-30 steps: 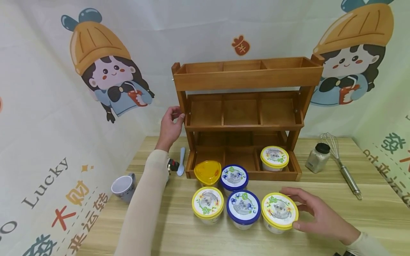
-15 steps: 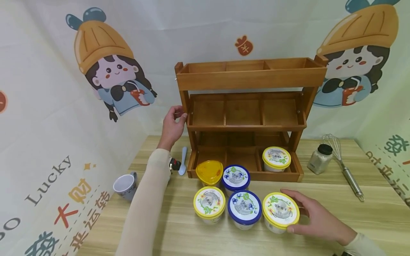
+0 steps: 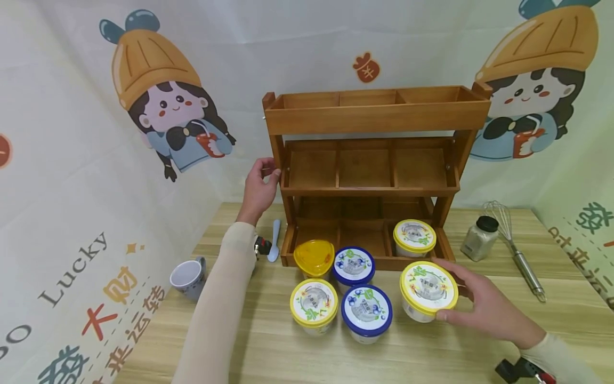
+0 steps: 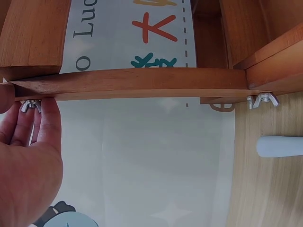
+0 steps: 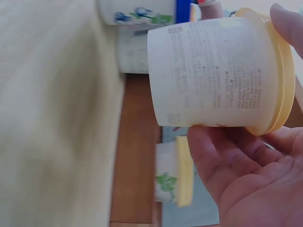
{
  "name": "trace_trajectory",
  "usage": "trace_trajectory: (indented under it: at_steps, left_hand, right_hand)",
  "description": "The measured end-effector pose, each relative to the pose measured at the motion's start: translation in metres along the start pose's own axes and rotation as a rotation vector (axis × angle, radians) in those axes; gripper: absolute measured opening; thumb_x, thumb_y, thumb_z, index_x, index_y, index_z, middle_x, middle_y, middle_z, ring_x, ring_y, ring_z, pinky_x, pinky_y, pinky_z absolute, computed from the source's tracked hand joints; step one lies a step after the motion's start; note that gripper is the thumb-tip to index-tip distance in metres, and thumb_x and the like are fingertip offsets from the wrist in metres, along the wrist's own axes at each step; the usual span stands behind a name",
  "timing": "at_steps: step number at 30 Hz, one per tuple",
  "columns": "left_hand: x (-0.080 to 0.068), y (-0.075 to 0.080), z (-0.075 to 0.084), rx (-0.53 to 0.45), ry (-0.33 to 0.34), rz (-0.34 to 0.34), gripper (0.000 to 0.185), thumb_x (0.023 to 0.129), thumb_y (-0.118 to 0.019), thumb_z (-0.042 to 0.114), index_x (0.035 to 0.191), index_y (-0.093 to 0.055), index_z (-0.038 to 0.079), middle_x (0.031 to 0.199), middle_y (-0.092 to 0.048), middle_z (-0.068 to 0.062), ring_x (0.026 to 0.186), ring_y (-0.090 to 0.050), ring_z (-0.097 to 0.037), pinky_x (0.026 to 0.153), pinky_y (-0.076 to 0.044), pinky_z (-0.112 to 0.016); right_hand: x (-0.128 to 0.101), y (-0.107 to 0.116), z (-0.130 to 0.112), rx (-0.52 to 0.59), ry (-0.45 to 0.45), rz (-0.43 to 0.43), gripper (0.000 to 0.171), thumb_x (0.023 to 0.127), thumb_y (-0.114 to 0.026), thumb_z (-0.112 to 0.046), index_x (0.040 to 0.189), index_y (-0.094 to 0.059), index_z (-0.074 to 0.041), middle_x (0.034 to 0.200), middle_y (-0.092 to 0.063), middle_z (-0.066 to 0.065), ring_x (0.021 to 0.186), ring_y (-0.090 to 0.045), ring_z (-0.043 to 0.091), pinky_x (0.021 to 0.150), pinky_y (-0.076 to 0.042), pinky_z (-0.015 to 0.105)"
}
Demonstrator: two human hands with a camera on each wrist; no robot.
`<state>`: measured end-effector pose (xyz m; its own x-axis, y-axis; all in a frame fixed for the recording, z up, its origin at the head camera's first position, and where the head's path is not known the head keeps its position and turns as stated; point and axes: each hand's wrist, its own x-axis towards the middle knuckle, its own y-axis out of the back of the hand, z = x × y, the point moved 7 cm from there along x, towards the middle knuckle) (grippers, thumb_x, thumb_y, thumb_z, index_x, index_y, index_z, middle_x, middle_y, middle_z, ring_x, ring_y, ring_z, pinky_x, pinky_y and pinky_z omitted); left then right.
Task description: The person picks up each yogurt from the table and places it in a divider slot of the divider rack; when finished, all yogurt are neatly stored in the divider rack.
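My right hand (image 3: 467,304) grips a white cup with a yellow lid (image 3: 428,290) by its side and holds it just above the table, in front of the rack's right end. The right wrist view shows the same cup (image 5: 213,78) lying sideways in my right hand (image 5: 246,175). My left hand (image 3: 261,186) holds the left post of the three-tier wooden rack (image 3: 369,114); its fingers (image 4: 33,127) lie against the post by a wing nut. One yellow-lidded cup (image 3: 414,238) sits in the rack's bottom right compartment.
Several more cups stand before the rack: a yellow-lidded (image 3: 314,305), two blue-lidded (image 3: 366,312) (image 3: 353,265), and a clear yellow one (image 3: 314,257). A mug (image 3: 188,277) and a pale spoon (image 3: 274,241) lie left; a jar (image 3: 480,237) and a whisk (image 3: 515,250) right.
My right hand closed on the rightmost yellow-lidded cup and lifted it up and back toward the rack. The left hand stayed on the post.
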<state>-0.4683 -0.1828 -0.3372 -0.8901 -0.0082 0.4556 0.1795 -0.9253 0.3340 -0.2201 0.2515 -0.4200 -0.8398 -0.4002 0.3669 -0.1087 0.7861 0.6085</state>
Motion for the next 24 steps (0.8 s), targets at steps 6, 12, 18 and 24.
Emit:
trace_trajectory:
  at_steps: [6,12,18,24]
  left_hand:
    - [0.000,-0.001,0.000,0.009,0.009,-0.005,0.033,0.109,-0.060,0.019,0.139,-0.056,0.007,0.139,-0.061,-0.017,0.132,-0.061,-0.033,0.116,-0.044,-0.053]
    - [0.000,0.001,0.002,0.016,0.003,-0.001,0.032,0.109,-0.060,0.020,0.138,-0.057,0.007,0.138,-0.061,-0.017,0.131,-0.060,-0.033,0.115,-0.044,-0.055]
    - [0.000,0.000,0.000,0.022,0.018,-0.003,0.034,0.109,-0.059,0.019,0.140,-0.055,0.006,0.139,-0.061,-0.018,0.132,-0.060,-0.033,0.116,-0.045,-0.054]
    - [0.000,0.000,-0.001,0.026,0.017,-0.001,0.034,0.109,-0.059,0.021,0.140,-0.056,0.007,0.139,-0.061,-0.017,0.133,-0.060,-0.032,0.115,-0.045,-0.053]
  right_hand:
    - [0.018,0.011,-0.008,-0.036,-0.036,0.046,0.095,0.081,-0.092,-0.011,0.160,-0.041,-0.006,0.148,-0.058,0.013,0.121,-0.054,-0.014,0.092,-0.055,0.019]
    - [0.043,0.014,-0.013,-0.019,-0.065,0.057,0.094,0.085,-0.089,-0.013,0.162,-0.036,-0.002,0.149,-0.056,0.022,0.114,-0.056,-0.012,0.085,-0.059,0.021]
    - [0.066,0.013,-0.012,-0.014,-0.136,0.071,0.093,0.090,-0.087,-0.020,0.164,-0.032,-0.008,0.146,-0.057,0.019,0.117,-0.065,0.019,0.083,-0.060,0.022]
    - [0.087,0.009,-0.012,0.018,-0.156,0.080,0.091,0.091,-0.085,-0.022,0.164,-0.032,-0.009,0.146,-0.056,0.019,0.120,-0.063,0.035,0.084,-0.059,0.022]
